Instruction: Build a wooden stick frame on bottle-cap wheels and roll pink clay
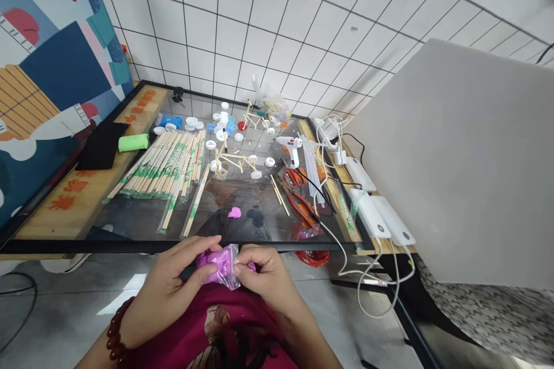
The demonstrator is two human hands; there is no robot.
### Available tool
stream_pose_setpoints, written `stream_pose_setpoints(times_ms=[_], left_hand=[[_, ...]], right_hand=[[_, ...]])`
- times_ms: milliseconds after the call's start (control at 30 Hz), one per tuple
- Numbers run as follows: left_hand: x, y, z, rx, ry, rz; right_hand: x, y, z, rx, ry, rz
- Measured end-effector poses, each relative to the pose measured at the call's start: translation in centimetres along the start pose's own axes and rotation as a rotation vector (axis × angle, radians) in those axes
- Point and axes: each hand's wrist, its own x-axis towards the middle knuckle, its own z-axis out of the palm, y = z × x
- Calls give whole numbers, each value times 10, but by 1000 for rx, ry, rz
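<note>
A clear plastic bag with purple, clay-like material (221, 264) is held between my two hands, just below the table's front edge. My left hand (177, 274) wraps its fingers and thumb round the bag's left side. At the bag's right end, my right hand (262, 271) pinches the plastic, and a bit of purple shows beside its fingers. On the glass tabletop, a small pink-purple lump (234, 213) lies a little beyond my hands.
Wrapped chopsticks (160, 164) are piled at the left. Small stick frames (236, 158) and bottle caps (225, 118) occupy the middle. A glue gun (291, 150), red-handled pliers (302, 207), white cables and white power boxes (372, 213) are at the right.
</note>
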Motion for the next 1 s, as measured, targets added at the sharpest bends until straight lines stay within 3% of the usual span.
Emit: stream_pose_setpoints(times_ms=[133,233,333,467,600,700,867,1000], left_hand=[[-7,1,7,41,24,7],[-8,6,6,136,43,247],[-7,11,0,213,-28,424],[-5,11,-7,262,-16,459],[-8,10,-9,235,16,492],[-13,10,-3,169,34,403],[-13,6,20,-6,-17,85],[-8,4,26,-66,-29,27]], right_hand=[[-3,3,3,140,40,64],[-4,-3,6,122,13,21],[-6,-13,7,114,-24,3],[-11,-20,4,144,-44,29],[-15,-20,2,163,75,68],[-15,-22,1,115,99,30],[-12,-29,6,29,32,-77],[-12,-31,10,-171,113,-200]])
